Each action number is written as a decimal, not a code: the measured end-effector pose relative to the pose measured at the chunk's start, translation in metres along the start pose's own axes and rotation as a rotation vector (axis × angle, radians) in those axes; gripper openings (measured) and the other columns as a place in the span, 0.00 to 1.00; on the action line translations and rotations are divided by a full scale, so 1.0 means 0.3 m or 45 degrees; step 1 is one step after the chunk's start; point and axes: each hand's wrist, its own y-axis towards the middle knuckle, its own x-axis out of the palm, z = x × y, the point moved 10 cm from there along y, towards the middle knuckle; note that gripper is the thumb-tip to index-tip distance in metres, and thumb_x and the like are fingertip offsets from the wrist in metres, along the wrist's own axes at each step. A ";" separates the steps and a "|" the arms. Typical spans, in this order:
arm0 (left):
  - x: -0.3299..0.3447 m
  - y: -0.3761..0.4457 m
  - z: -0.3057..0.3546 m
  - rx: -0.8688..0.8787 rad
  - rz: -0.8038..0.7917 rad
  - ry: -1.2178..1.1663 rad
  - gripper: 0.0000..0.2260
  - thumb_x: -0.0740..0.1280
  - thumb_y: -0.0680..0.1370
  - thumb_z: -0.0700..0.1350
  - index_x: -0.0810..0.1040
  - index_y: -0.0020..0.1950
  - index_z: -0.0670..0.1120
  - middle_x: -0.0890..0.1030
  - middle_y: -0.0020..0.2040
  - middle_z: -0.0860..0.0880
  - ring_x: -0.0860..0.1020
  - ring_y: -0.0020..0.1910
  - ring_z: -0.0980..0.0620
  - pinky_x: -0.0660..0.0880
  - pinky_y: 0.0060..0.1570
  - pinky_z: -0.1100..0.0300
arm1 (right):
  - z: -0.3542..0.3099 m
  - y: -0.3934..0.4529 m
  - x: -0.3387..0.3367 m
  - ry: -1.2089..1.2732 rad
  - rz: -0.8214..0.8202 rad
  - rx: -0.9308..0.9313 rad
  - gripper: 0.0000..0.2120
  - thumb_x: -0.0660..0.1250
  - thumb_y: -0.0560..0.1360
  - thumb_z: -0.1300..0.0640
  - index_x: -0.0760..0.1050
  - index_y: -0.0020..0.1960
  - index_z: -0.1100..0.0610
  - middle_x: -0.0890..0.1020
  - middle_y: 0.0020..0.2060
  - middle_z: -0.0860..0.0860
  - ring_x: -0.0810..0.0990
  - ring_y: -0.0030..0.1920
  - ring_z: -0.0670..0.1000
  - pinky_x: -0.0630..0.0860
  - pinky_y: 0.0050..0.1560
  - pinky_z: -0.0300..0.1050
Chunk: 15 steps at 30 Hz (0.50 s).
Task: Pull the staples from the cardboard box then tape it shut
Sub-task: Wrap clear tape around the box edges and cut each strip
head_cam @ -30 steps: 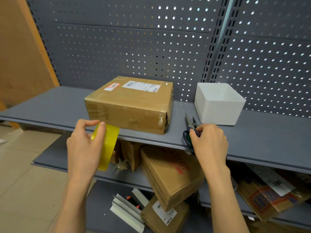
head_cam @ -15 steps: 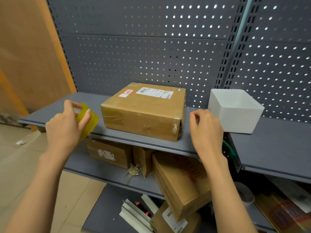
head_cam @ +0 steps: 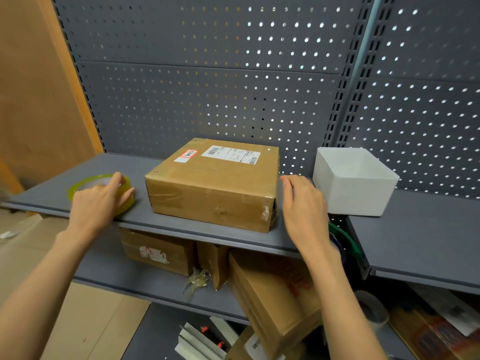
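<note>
A grey shelf (head_cam: 415, 245) carries the closed cardboard box (head_cam: 215, 183) at its centre. At three o'clock of it sits a white bin (head_cam: 355, 183). The right hand (head_cam: 304, 206), fingers relaxed, hovers between them holding nothing. At nine o'clock, the left hand (head_cam: 100, 203) rests on a yellow tape roll (head_cam: 78, 188).

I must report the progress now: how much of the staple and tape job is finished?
Done: nothing visible on the cardboard box, which shows only old tape. In hand: the left hand rests on the yellow tape roll on the shelf; the right hand hovers open beside the box. Left: pulling staples, then taping.
</note>
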 end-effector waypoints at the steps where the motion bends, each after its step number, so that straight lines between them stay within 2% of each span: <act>1: -0.004 0.003 0.004 0.018 0.023 0.005 0.14 0.65 0.77 0.51 0.67 0.43 0.41 0.74 0.25 0.37 0.74 0.22 0.39 0.65 0.21 0.58 | 0.002 0.000 0.003 0.003 -0.004 -0.005 0.14 0.53 0.82 0.58 0.77 0.52 0.61 0.80 0.45 0.55 0.76 0.46 0.56 0.71 0.44 0.52; 2: -0.002 0.008 0.000 0.031 0.048 0.017 0.15 0.60 0.78 0.53 0.68 0.43 0.41 0.74 0.27 0.36 0.75 0.24 0.39 0.67 0.22 0.55 | 0.005 -0.001 0.007 0.009 -0.010 -0.009 0.14 0.53 0.82 0.58 0.77 0.52 0.61 0.80 0.46 0.55 0.76 0.46 0.57 0.71 0.44 0.52; 4: 0.005 0.013 0.002 0.055 0.024 0.029 0.22 0.52 0.79 0.56 0.72 0.44 0.39 0.76 0.33 0.35 0.74 0.33 0.36 0.69 0.30 0.47 | 0.014 -0.002 0.019 0.043 -0.024 -0.009 0.15 0.52 0.82 0.58 0.77 0.54 0.61 0.80 0.48 0.56 0.77 0.48 0.57 0.72 0.46 0.52; 6: 0.008 0.017 0.013 0.046 -0.011 0.084 0.29 0.45 0.81 0.56 0.76 0.49 0.34 0.76 0.41 0.32 0.72 0.40 0.34 0.66 0.39 0.43 | 0.028 -0.004 0.028 0.119 -0.036 0.017 0.16 0.51 0.83 0.56 0.76 0.59 0.59 0.81 0.52 0.54 0.77 0.52 0.56 0.71 0.49 0.49; 8: -0.073 0.033 0.054 -0.063 0.098 0.046 0.26 0.49 0.81 0.53 0.75 0.52 0.32 0.75 0.45 0.32 0.71 0.44 0.34 0.67 0.43 0.41 | 0.037 -0.005 0.027 0.226 -0.035 0.066 0.17 0.50 0.82 0.55 0.75 0.63 0.57 0.80 0.56 0.52 0.76 0.56 0.52 0.68 0.50 0.41; 11: -0.203 0.043 0.242 -0.023 0.237 -0.287 0.20 0.52 0.81 0.47 0.74 0.56 0.33 0.75 0.52 0.34 0.70 0.53 0.37 0.66 0.55 0.46 | 0.014 -0.008 0.009 0.355 -0.031 0.067 0.18 0.50 0.82 0.55 0.73 0.66 0.56 0.78 0.60 0.49 0.74 0.60 0.46 0.63 0.53 0.32; 13: -0.265 0.036 0.415 0.151 0.235 -0.523 0.19 0.52 0.81 0.46 0.75 0.60 0.35 0.76 0.57 0.37 0.69 0.58 0.42 0.63 0.61 0.53 | -0.023 -0.011 0.008 0.431 -0.088 0.007 0.19 0.49 0.83 0.55 0.71 0.68 0.56 0.75 0.64 0.47 0.70 0.63 0.42 0.63 0.60 0.31; 15: -0.305 0.009 0.585 0.340 0.215 -0.661 0.20 0.51 0.81 0.46 0.74 0.62 0.35 0.76 0.59 0.38 0.70 0.61 0.44 0.62 0.66 0.54 | -0.054 -0.016 0.024 0.442 -0.174 -0.075 0.19 0.49 0.83 0.56 0.68 0.70 0.56 0.73 0.66 0.47 0.66 0.64 0.38 0.58 0.65 0.29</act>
